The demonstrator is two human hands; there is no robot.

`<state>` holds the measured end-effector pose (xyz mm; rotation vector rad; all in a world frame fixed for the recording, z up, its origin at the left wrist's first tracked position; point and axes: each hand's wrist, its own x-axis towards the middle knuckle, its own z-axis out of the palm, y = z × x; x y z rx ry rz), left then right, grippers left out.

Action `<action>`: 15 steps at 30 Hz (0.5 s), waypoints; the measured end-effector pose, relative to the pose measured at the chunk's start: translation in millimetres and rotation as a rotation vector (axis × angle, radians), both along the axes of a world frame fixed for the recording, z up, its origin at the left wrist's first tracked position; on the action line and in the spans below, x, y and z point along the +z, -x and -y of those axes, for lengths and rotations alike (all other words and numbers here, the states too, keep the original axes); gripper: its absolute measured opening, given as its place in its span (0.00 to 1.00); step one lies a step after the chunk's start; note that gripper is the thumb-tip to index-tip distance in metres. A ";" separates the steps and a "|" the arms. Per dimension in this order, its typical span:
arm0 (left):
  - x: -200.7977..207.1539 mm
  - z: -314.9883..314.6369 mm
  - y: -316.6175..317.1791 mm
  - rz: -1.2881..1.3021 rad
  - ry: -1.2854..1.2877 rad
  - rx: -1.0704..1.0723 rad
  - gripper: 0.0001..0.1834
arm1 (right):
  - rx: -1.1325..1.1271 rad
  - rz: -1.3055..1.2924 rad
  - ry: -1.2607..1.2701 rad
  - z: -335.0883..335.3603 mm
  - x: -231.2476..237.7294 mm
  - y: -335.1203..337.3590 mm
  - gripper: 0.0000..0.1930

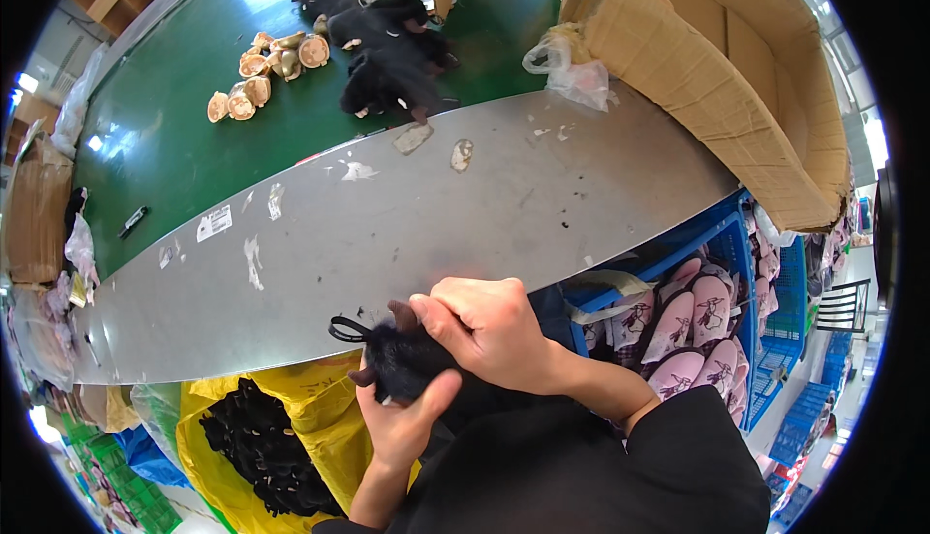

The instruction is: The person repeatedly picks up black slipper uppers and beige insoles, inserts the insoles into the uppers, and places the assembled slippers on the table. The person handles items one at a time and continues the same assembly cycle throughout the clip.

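A small black plush head [402, 360] with brown ears and a black cord loop [349, 329] is held between both my hands, just off the metal edge of the table. From below, my left hand [402, 427] is closed round it, the thumb lying along its lower side. My right hand [489, 330] pinches the plush near its upper ear, fingers curled in. Part of the plush is hidden behind my fingers and against my black clothing.
Black plush pieces [387, 54] and peach-coloured moulded face pieces [257, 64] lie on the green table [194, 156]. A cardboard box [697, 78] stands at the right. Below are a yellow bag [320, 408] of black plush and a blue crate [741, 234] of pink slippers [710, 306].
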<state>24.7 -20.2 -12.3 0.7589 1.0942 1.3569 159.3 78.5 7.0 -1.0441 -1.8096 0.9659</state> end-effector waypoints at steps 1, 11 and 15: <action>-0.4 -0.8 -1.4 -0.029 0.076 0.058 0.44 | 0.019 -0.014 0.016 0.7 0.7 0.2 0.16; 10.8 -2.0 -2.6 0.373 0.160 0.069 0.49 | 0.035 -0.071 0.005 -1.6 -0.4 -2.4 0.15; 12.1 -2.4 -4.1 0.431 0.166 0.065 0.50 | 0.040 -0.037 0.037 0.3 6.4 -2.2 0.14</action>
